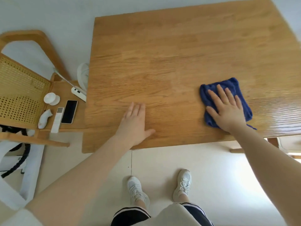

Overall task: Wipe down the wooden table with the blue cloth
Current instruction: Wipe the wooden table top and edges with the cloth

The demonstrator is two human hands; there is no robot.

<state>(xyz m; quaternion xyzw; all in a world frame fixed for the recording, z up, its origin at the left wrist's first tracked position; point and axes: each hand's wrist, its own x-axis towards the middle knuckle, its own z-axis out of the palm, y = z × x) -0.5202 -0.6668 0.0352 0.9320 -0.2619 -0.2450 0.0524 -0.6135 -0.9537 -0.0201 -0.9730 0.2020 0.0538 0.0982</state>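
The wooden table [171, 51] fills the upper middle and right of the view. A folded blue cloth [234, 86] lies flat on it near the front right. My right hand [227, 111] presses flat on the cloth with fingers spread, covering its middle. My left hand [134, 123] rests palm down on the bare wood near the front edge, fingers together and thumb out, holding nothing.
To the left stands a wooden chair with a cane back [21, 90]. Its seat carries a black phone [69, 111], a white remote [56, 119], a small white cup [51, 98] and other white items. A white bag [17, 170] sits on the floor at the lower left.
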